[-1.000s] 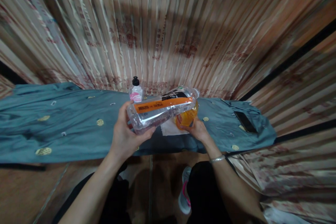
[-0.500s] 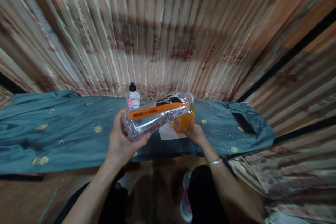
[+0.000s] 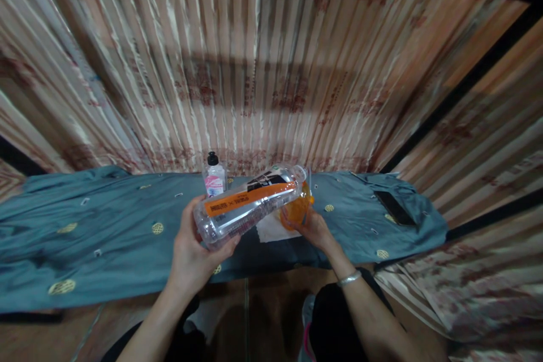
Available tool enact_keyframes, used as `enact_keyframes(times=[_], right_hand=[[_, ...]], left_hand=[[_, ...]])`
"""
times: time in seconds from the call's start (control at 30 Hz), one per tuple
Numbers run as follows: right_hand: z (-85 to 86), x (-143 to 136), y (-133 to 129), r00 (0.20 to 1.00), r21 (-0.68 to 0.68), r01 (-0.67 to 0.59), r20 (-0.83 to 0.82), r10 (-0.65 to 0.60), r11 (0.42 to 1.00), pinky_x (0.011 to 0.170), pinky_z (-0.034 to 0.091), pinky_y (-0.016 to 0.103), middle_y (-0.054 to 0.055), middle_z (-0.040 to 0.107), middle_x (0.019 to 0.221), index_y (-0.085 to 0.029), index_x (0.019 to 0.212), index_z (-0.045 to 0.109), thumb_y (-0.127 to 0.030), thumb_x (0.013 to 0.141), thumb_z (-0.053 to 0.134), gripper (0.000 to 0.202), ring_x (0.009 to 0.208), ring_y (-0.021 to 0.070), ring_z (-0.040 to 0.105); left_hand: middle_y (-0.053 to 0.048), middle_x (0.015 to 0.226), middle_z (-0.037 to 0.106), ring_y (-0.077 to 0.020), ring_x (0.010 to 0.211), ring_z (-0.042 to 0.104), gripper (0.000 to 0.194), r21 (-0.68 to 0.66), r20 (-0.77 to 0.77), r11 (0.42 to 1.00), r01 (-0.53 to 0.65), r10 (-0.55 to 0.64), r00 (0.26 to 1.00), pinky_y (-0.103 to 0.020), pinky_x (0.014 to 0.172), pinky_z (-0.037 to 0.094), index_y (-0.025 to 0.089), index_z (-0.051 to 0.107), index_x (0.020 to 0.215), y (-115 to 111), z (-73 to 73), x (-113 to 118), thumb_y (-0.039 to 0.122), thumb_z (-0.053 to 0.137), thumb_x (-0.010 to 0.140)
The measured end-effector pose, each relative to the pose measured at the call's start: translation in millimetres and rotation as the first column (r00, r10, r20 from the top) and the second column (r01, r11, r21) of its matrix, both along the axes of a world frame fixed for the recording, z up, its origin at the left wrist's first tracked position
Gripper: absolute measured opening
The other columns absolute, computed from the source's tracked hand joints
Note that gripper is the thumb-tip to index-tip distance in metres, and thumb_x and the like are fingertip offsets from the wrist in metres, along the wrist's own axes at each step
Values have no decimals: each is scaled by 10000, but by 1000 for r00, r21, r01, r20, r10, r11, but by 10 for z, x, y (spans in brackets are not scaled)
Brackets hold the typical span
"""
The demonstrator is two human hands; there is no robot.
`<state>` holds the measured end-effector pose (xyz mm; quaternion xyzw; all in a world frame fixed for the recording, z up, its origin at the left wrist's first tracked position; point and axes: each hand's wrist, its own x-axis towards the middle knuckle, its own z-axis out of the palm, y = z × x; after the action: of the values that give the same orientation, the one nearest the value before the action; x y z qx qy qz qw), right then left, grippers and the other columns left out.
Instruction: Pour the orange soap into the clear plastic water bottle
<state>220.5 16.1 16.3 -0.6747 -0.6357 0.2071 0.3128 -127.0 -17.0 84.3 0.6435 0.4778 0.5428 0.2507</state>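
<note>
My left hand [image 3: 197, 246] is wrapped round the base of a clear plastic bottle [image 3: 250, 195] with an orange, black and silver label. The bottle is tilted, its mouth pointing right and slightly up. Just beyond and below that mouth, my right hand [image 3: 311, 227] grips an orange see-through container [image 3: 296, 208], partly hidden behind the bottle's neck. Its exact kind does not show. Under the container lies a white paper sheet or tissue [image 3: 274, 231]. Behind the big bottle stands a small clear bottle [image 3: 214, 176] with a black cap and pink-and-white label.
A teal cloth with yellow patterns [image 3: 123, 226] covers the narrow bed or bench before me. On its right lies a dark phone [image 3: 394, 207]. Striped curtains [image 3: 237, 68] hang behind and at the sides, with black poles [image 3: 458, 90] at the right.
The camera view has tipped up a little, so everything sits lower in the picture. Both hands keep their holds, and the bottle's tilt looks nearly the same.
</note>
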Motion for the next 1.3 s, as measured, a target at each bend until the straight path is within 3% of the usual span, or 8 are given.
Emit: enact_keyframes(times=[0.23,0.57,0.77,0.9,1.13,1.3], right_hand=[[-96,-45,-2,996,-29,88,-5,-88,996,1112,735,615,164,917,1320,-207,1561,690,-337,934,896,673,1258,432,904],[-135,-29,8,997,-16,71,-7,-72,997,1073,745,672,140,923,1257,-244,1558,675,-347,928,879,670,1218,466,910],[-122,-65,-9,991,2,119,-59,-119,993,1041,757,687,179,912,1297,-218,1628,597,-320,894,895,799,1183,482,916],[-110,-32,-14,995,-3,104,-5,-104,995,1027,756,661,182,910,1312,-236,1627,605,-353,879,924,821,1169,485,917],[-167,8,-8,994,66,97,41,-100,993,1009,748,637,164,912,1285,-251,1565,659,-425,907,919,729,1190,474,912],[-161,-2,-2,996,52,90,0,-90,995,1018,747,635,204,899,1311,-189,1573,652,-408,863,920,789,1183,484,910]], left_hand=[[-100,1374,835,-368,1235,886,842,-2,0,1000,-17,17,1000,-509,1010,783,304,588,1513,-31,-28,-1,316,1026,794],[-101,1344,831,-373,1229,878,864,0,72,999,-42,42,997,-548,1031,784,322,618,1516,-53,-75,26,323,1045,765],[-82,1346,840,-353,1207,896,846,-28,20,999,-23,23,1000,-499,1010,783,308,598,1517,-82,-37,26,346,1030,791],[-91,1343,849,-358,1218,896,856,-30,4,999,-20,21,1000,-485,1015,776,295,585,1527,-83,-14,1,352,1025,795],[-122,1387,850,-349,1244,894,861,-28,-21,1000,-2,2,1000,-446,1005,765,262,557,1547,-93,-16,-7,378,1014,827],[-121,1384,850,-351,1233,893,864,-14,-22,1000,-14,14,1000,-455,1005,765,247,576,1550,-85,-40,-2,402,1011,820]])
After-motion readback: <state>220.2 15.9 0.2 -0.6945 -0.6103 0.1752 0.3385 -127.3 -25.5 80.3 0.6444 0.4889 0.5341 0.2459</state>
